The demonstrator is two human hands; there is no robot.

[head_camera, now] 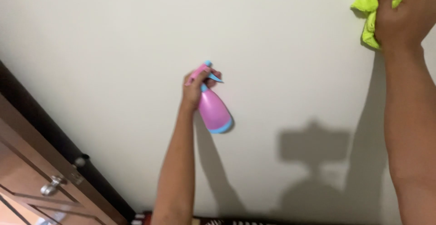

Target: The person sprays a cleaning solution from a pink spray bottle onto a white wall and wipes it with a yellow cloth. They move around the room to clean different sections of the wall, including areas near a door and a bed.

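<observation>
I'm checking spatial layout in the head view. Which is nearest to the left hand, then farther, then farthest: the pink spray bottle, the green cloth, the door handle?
From the left hand:
1. Pink spray bottle, held in that hand, centre of the wall.
2. Door handle, lower left, on the brown door.
3. Green cloth, upper right corner, pressed to the wall under the right hand.
</observation>
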